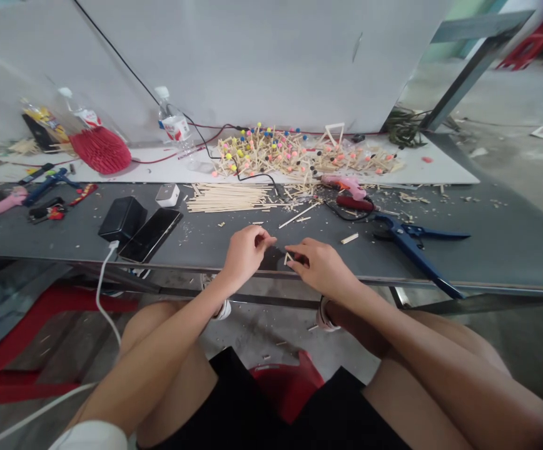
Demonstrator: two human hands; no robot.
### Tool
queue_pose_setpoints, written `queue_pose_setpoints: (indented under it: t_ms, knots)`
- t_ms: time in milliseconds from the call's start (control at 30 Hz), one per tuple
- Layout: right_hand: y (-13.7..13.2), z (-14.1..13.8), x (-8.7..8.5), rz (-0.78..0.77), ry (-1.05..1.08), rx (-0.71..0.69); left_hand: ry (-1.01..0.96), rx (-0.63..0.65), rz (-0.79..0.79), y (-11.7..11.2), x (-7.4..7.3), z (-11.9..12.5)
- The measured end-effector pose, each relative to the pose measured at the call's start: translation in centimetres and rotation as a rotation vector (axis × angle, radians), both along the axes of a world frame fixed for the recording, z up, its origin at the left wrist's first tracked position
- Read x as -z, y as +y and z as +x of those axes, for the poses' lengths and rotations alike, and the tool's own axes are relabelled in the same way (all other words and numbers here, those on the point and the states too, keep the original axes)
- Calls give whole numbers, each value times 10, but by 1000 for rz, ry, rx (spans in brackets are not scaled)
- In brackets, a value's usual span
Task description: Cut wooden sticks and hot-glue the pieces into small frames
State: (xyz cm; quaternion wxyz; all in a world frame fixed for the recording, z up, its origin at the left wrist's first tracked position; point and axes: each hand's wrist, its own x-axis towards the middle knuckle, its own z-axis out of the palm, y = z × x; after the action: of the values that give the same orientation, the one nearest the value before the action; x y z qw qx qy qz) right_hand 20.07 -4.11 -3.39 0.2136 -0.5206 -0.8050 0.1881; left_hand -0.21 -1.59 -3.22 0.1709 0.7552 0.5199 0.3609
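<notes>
My right hand [321, 265] is closed in a pinch on a small frame of wooden sticks [287, 258], joined at an angle, just above the table's front edge. To its left, my left hand [248, 251] has thumb and fingertips pressed together. Whatever may be between them is too small to make out. A gap separates the two hands. Beyond them lies a bundle of thin wooden sticks [231, 197]. A pink glue gun [346, 186] rests behind my right hand, and a short piece of wood [349, 238] lies to the right of it.
A blue-handled cutter [412, 247] overhangs the front edge at right. Small sticks with coloured balls [271, 150] are heaped on a white board. At left are a phone [152, 234], a black box [122, 217], a white cube [167, 195] and a plastic bottle [175, 125].
</notes>
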Motion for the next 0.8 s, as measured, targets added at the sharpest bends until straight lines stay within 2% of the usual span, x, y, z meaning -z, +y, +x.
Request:
queue_pose_setpoints:
  t_ms: [167,300,433,533,633,733,800]
  knots:
    - [1,0,-2,-17,-14,-4,64,14,42,6,-7,1]
    - [1,0,-3,-16,-41,-19,14,61,79,9,-12,5]
    - [1,1,-2,-27,-26,-21,-6,22,67,9,-15,11]
    - [0,1,-3,-24,-13,-18,102,18,33,4,-18,14]
    - [-1,3,-3,-18,3,-23,185,103,-57,-5,-18,14]
    - [-1,4,-3,-12,27,-39,225,163,-158,-16,-14,13]
    - [-2,5,-2,-7,38,-51,276,169,-166,-21,-10,14]
